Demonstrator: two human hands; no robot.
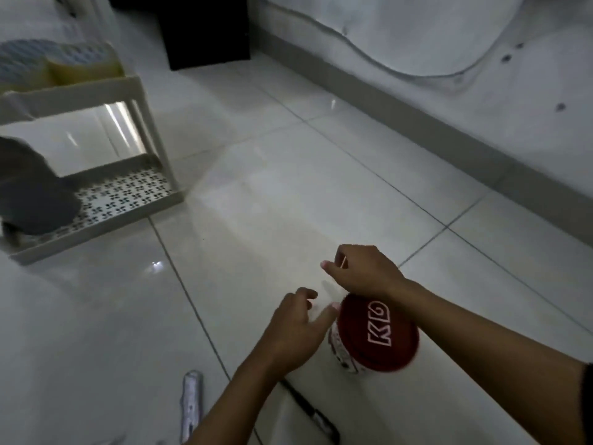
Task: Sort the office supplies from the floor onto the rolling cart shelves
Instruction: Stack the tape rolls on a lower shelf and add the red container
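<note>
Low in the frame, a pale flat tool (191, 406) and a dark pen-like object (313, 412) lie on the tiled floor (288, 194), both partly cut off by the forearms. Just above them, the left hand (296, 332) hovers with fingers loosely spread, holding nothing, beside a red-lidded tub (373, 335). The right hand (362, 271) pinches a thin stick-like item (342, 262), too small to identify. Wide bare tile stretches toward the rolling cart (96, 175) at upper left, whose upper shelf carries tape rolls (61, 62). A blurred grey shape (32, 191) hides the lower shelf's left part.
</note>
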